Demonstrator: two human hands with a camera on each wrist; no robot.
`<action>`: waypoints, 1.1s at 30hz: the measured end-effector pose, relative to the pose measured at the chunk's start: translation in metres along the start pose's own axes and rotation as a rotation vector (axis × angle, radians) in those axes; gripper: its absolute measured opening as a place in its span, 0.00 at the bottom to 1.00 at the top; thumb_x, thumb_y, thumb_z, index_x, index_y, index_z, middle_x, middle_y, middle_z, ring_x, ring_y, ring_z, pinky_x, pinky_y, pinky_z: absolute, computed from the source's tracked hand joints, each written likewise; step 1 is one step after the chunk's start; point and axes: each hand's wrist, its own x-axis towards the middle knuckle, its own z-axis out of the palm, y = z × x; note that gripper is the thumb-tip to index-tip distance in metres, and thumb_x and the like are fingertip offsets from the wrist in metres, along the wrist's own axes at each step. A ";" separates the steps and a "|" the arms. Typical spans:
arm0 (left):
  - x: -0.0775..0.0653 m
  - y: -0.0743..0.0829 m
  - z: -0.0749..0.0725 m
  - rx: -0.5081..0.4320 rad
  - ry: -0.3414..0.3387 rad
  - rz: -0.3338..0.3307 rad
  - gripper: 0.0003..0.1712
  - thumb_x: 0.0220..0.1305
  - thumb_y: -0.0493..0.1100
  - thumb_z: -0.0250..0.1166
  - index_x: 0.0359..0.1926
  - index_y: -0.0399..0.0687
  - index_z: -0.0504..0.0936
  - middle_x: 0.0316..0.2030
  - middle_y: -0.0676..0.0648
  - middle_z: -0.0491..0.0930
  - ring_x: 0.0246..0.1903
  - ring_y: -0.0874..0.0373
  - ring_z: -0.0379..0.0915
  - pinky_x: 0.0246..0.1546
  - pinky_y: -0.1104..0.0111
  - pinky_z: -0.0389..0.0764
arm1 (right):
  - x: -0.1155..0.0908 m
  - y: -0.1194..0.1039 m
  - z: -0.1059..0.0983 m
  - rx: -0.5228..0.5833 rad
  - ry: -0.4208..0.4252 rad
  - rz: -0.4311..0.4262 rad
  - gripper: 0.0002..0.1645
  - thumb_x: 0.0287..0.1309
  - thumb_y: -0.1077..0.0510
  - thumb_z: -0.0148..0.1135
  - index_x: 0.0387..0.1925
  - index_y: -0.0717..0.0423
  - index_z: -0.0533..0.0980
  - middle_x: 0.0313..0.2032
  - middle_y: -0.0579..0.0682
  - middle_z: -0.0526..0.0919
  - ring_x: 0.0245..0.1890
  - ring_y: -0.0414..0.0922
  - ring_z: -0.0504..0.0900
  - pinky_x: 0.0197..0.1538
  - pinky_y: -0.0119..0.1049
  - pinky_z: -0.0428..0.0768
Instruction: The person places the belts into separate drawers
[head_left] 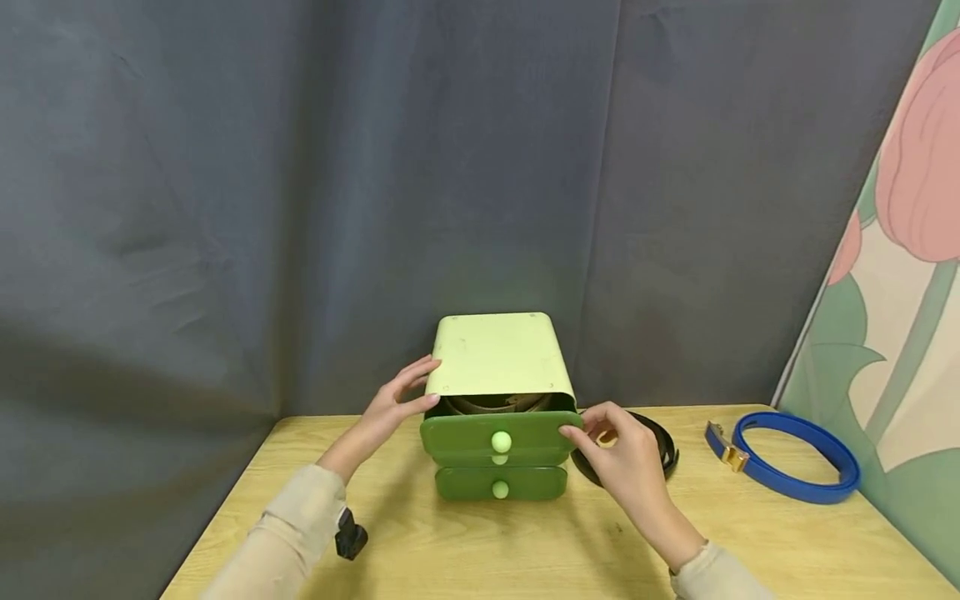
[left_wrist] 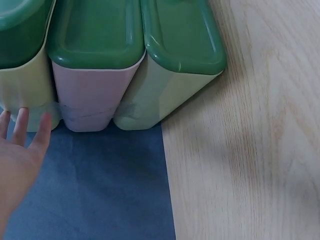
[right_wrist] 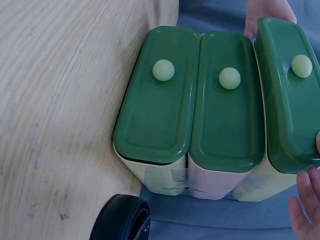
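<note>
A small drawer cabinet (head_left: 495, 354) with a pale top stands on the table. Its green top drawer (head_left: 457, 437) is partly out, and a dark coiled belt (head_left: 495, 405) shows inside. My right hand (head_left: 630, 454) pinches the right edge of that drawer's front, thumb on the face; its other fingers (right_wrist: 304, 205) lie beside the drawer in the right wrist view. My left hand (head_left: 390, 404) touches the cabinet's left side with fairly straight fingers; in the left wrist view this hand (left_wrist: 22, 155) is spread beside the yellowish tier. The lower drawers (right_wrist: 229, 115) are in.
A black coiled belt (head_left: 666, 442) lies right of the cabinet, partly hidden by my right hand. Farther right is a blue coiled belt (head_left: 836, 483) with a gold buckle. A grey curtain (head_left: 450, 167) hangs behind the table (head_left: 465, 558), and a flowered panel (head_left: 900, 375) stands at the right.
</note>
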 end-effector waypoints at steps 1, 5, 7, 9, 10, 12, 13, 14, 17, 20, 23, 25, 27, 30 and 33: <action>0.001 0.001 -0.001 0.002 0.003 -0.004 0.34 0.71 0.46 0.61 0.75 0.54 0.63 0.77 0.50 0.49 0.72 0.44 0.51 0.65 0.38 0.56 | 0.002 0.001 0.001 0.001 0.000 -0.003 0.16 0.41 0.62 0.82 0.29 0.51 0.79 0.25 0.38 0.80 0.24 0.34 0.78 0.30 0.33 0.79; 0.004 0.006 -0.005 0.015 -0.009 -0.020 0.33 0.72 0.48 0.59 0.75 0.56 0.62 0.76 0.51 0.50 0.72 0.44 0.50 0.65 0.39 0.55 | 0.007 0.004 0.007 -0.009 -0.003 0.011 0.16 0.42 0.61 0.82 0.29 0.52 0.79 0.25 0.39 0.80 0.24 0.34 0.78 0.30 0.35 0.79; 0.004 0.008 -0.006 0.012 -0.020 -0.024 0.33 0.73 0.48 0.58 0.76 0.55 0.61 0.76 0.50 0.50 0.72 0.44 0.50 0.65 0.41 0.58 | 0.009 0.006 0.010 -0.015 -0.003 0.035 0.16 0.42 0.61 0.82 0.29 0.53 0.79 0.24 0.41 0.80 0.24 0.35 0.78 0.30 0.34 0.79; 0.004 0.010 -0.007 0.006 -0.026 -0.022 0.33 0.73 0.48 0.57 0.76 0.54 0.61 0.76 0.49 0.51 0.72 0.44 0.51 0.65 0.43 0.60 | 0.010 0.007 0.013 -0.010 -0.002 0.057 0.17 0.42 0.60 0.82 0.30 0.53 0.78 0.25 0.43 0.81 0.24 0.36 0.79 0.31 0.33 0.79; 0.004 0.010 -0.007 0.001 -0.028 -0.018 0.33 0.73 0.47 0.57 0.76 0.53 0.61 0.76 0.48 0.51 0.72 0.43 0.51 0.64 0.44 0.62 | 0.011 0.008 0.015 -0.007 -0.001 0.066 0.17 0.42 0.59 0.82 0.31 0.53 0.78 0.25 0.45 0.81 0.24 0.37 0.79 0.31 0.33 0.79; 0.003 0.010 -0.007 -0.011 -0.029 -0.016 0.33 0.74 0.47 0.56 0.76 0.51 0.61 0.76 0.47 0.51 0.72 0.43 0.51 0.64 0.46 0.63 | 0.012 0.010 0.018 0.008 -0.001 0.085 0.18 0.43 0.59 0.81 0.31 0.54 0.77 0.26 0.47 0.81 0.24 0.38 0.79 0.30 0.32 0.79; 0.002 0.010 -0.007 -0.018 -0.029 -0.018 0.33 0.74 0.47 0.56 0.76 0.51 0.60 0.76 0.47 0.52 0.72 0.43 0.51 0.65 0.46 0.63 | 0.013 0.011 0.019 0.016 -0.004 0.094 0.18 0.44 0.59 0.81 0.32 0.54 0.77 0.26 0.48 0.81 0.24 0.39 0.80 0.30 0.32 0.79; 0.001 0.010 -0.007 -0.019 -0.027 -0.024 0.33 0.74 0.47 0.56 0.76 0.52 0.61 0.76 0.47 0.52 0.72 0.43 0.52 0.65 0.46 0.62 | 0.014 0.012 0.020 0.023 -0.006 0.101 0.19 0.44 0.59 0.81 0.32 0.55 0.76 0.26 0.48 0.81 0.24 0.39 0.80 0.30 0.31 0.79; -0.002 0.009 -0.007 -0.013 -0.026 -0.043 0.33 0.73 0.47 0.58 0.76 0.53 0.60 0.76 0.47 0.53 0.72 0.44 0.52 0.66 0.44 0.58 | 0.015 0.014 0.022 0.039 -0.021 0.131 0.19 0.46 0.58 0.80 0.34 0.55 0.75 0.26 0.47 0.79 0.24 0.40 0.80 0.28 0.31 0.78; -0.004 0.008 -0.005 0.011 -0.021 -0.050 0.35 0.71 0.46 0.60 0.76 0.54 0.60 0.76 0.47 0.53 0.71 0.44 0.52 0.66 0.41 0.57 | 0.016 0.016 0.023 0.047 -0.026 0.145 0.19 0.48 0.58 0.79 0.35 0.56 0.76 0.25 0.45 0.79 0.24 0.40 0.80 0.28 0.32 0.78; -0.004 0.006 -0.002 0.034 0.003 -0.039 0.36 0.70 0.44 0.63 0.75 0.53 0.61 0.75 0.47 0.54 0.71 0.43 0.53 0.64 0.40 0.58 | 0.016 0.018 0.023 0.056 -0.030 0.143 0.19 0.48 0.58 0.79 0.37 0.56 0.76 0.25 0.44 0.79 0.24 0.40 0.79 0.28 0.30 0.77; -0.005 0.006 -0.001 0.045 0.024 -0.033 0.36 0.69 0.43 0.64 0.75 0.53 0.62 0.75 0.47 0.54 0.71 0.43 0.54 0.64 0.39 0.60 | 0.015 0.018 0.023 0.070 -0.034 0.139 0.19 0.49 0.59 0.78 0.38 0.57 0.76 0.26 0.44 0.79 0.24 0.39 0.79 0.28 0.28 0.77; -0.005 0.005 0.001 0.056 0.047 -0.025 0.36 0.68 0.43 0.65 0.74 0.52 0.64 0.75 0.47 0.55 0.70 0.43 0.55 0.63 0.39 0.62 | 0.014 0.017 0.023 0.096 -0.030 0.142 0.18 0.49 0.60 0.78 0.39 0.57 0.77 0.27 0.44 0.80 0.25 0.38 0.79 0.29 0.25 0.76; -0.006 0.006 0.004 0.070 0.064 -0.006 0.35 0.68 0.44 0.65 0.73 0.52 0.65 0.75 0.47 0.56 0.70 0.43 0.57 0.62 0.41 0.63 | 0.010 0.015 0.020 0.148 0.014 0.148 0.17 0.49 0.64 0.77 0.38 0.59 0.77 0.27 0.45 0.81 0.26 0.36 0.78 0.30 0.22 0.75; -0.005 0.008 0.006 0.081 0.085 0.025 0.34 0.67 0.45 0.66 0.72 0.52 0.67 0.74 0.47 0.57 0.69 0.44 0.59 0.63 0.42 0.64 | 0.003 0.013 0.019 0.203 0.062 0.155 0.14 0.49 0.67 0.76 0.35 0.60 0.77 0.26 0.46 0.81 0.26 0.36 0.77 0.31 0.21 0.74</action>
